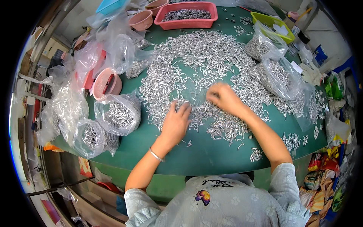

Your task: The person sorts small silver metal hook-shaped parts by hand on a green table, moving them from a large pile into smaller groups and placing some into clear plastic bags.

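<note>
Two bare hands work among small, curved, silver-coloured pieces (204,47) spread over a dark green tabletop (170,166).

The left hand (177,120) has its fingers bent and slightly apart, tips down on the pieces near the heap's inner edge; whether it pinches one cannot be told. The right hand (224,98), motion-blurred, curls its fingers just above the heap, so its grip cannot be told either. A silver-coloured bracelet (156,154) rings the left wrist. Left of the heap stands an open clear plastic bag (101,111) of silvery pieces, with a round pink plastic basket (98,85) behind it; beyond the heap sits a rectangular pink plastic basin (186,25) of darker pieces.
</note>
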The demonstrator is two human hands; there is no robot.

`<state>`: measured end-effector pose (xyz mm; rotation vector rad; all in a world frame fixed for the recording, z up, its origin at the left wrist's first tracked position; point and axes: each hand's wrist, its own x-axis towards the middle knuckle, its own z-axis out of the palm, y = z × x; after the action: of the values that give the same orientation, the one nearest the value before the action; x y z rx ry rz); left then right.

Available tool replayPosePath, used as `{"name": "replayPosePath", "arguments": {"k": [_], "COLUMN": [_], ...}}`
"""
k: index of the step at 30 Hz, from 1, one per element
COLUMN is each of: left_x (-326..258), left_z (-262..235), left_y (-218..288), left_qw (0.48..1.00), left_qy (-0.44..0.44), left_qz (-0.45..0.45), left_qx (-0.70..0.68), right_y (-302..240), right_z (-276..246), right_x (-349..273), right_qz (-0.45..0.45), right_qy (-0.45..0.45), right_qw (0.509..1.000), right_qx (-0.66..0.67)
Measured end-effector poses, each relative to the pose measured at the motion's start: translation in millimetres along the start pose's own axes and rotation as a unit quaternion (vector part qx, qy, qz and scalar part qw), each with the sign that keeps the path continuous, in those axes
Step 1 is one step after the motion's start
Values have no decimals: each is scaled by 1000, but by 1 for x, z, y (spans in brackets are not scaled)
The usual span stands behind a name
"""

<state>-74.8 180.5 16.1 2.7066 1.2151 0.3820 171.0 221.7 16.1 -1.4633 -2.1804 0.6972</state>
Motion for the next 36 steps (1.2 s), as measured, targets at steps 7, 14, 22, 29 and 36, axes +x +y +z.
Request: {"name": "replayPosePath", "arguments": {"k": [7, 14, 22, 29, 36], "left_x": [11, 96, 56, 91, 153], "left_z": [-34, -2, 18, 4, 45], "left_y": [-8, -62, -26, -14, -36], "left_qw": [988, 993, 998, 993, 988], "left_qy": [-88, 87, -35, 61, 85], "left_qz": [37, -65, 18, 26, 3], "left_qx": [-118, -51, 40, -101, -132], "right_y": [47, 50, 36, 61, 48], "right_z": [6, -16, -66, -34, -65], "right_x": [81, 52, 24, 9, -18], "right_qz": [-12, -39, 166, -84, -1], "right_qy": [169, 74, -57, 70, 65], "right_qw": [965, 993, 982, 982, 989], "right_qx": [-200, -87, 69, -154, -134]}}
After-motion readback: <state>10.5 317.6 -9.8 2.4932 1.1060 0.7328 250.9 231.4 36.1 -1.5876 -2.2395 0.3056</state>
